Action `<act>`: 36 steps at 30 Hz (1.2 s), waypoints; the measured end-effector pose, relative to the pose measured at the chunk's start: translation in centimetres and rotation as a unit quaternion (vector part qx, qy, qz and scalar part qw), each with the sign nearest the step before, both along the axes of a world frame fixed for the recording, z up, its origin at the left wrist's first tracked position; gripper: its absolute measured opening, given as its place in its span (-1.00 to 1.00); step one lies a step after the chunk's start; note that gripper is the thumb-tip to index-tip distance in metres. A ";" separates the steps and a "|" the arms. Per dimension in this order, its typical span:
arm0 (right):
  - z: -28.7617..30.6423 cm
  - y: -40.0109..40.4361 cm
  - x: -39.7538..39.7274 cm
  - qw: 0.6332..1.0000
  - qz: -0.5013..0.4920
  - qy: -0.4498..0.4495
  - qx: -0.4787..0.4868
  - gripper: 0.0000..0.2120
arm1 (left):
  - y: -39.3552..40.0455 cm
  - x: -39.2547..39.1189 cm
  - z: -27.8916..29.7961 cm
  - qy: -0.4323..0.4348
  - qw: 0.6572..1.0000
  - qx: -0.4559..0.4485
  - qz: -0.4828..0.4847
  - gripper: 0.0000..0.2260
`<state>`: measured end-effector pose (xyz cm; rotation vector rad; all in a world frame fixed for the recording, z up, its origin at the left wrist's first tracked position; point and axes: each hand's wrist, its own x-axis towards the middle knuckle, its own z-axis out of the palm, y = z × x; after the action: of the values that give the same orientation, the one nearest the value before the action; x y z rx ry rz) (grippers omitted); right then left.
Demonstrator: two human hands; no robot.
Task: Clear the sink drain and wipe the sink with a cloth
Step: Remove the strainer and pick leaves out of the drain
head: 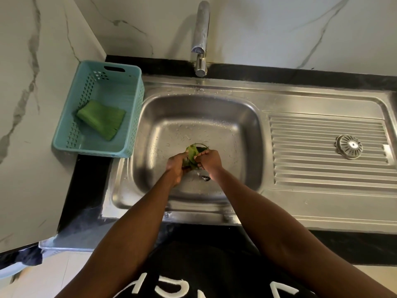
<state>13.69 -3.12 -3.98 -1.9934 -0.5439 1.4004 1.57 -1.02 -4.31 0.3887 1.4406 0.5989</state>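
1. Head view, looking down into the steel sink (150, 117). Both hands are in the basin, meeting near its centre over the drain.
2. Left hand (176, 166): fingers curled round a bunch of green leaves (190, 157), gripping it from the left side.
3. Right hand (209, 161): fingertips pinch the same leaves from the right; the two hands nearly touch.
4. Leaves: bunched clump, long axis roughly front-to-back of the basin, with the upper end and a thin curved stem pointing toward the back edge. Lower end is hidden between the hands.
5. Drain itself is mostly covered by hands and leaves (can't tell how much debris is left in it). A small dark scrap (204, 178) lies on the basin floor just in front of the right hand.
6. Water droplets on the basin floor and on the rim behind it.
7. Cloth (101, 119): green, folded, lying in the teal basket (64, 125) on the counter at the sink's left edge. Long axis runs diagonally, from back-left to front-right of the basket. Neither hand touches it.
8. Drain strainer (349, 146) sits on the ribbed drainboard (300, 147), toward its right edge, well apart from the hands.
9. Tap (202, 37) stands at the back edge, spout over the basin.
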 end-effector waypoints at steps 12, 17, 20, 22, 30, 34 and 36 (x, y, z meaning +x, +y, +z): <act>-2.5 2.0 2.5 0.985 0.063 -0.161 -0.011 -0.81 | 2.5 -1.5 -3.6 0.078 0.997 -0.004 0.022 -0.65; -3.0 3.0 4.0 0.905 0.241 -0.349 0.026 -0.78 | 3.0 -1.6 -4.8 0.096 0.995 -0.004 0.019 -0.73; -3.6 3.6 3.6 0.866 0.307 -0.392 0.044 -0.63 | 3.1 -1.6 -5.3 0.102 0.995 -0.005 0.009 -0.78; -4.1 3.8 3.5 0.847 0.336 -0.410 0.046 -0.61 | 3.2 -1.7 -5.7 0.105 0.994 -0.008 0.008 -0.73; -5.2 3.7 3.0 0.821 0.372 -0.430 0.049 -0.72 | 3.4 -2.5 -6.1 0.078 0.997 -0.012 0.026 -0.76; -5.3 3.6 2.9 0.824 0.371 -0.425 0.051 -0.67 | 3.4 -3.0 -5.7 0.077 0.997 -0.015 0.025 -0.72; -5.4 3.5 2.9 0.825 0.370 -0.423 0.049 -0.67 | 3.3 -3.1 -5.5 0.074 0.997 -0.014 0.025 -0.72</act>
<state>16.59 0.41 -9.35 -2.3604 -1.9029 0.7026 -1.52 2.29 -9.79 0.3813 1.6022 0.5994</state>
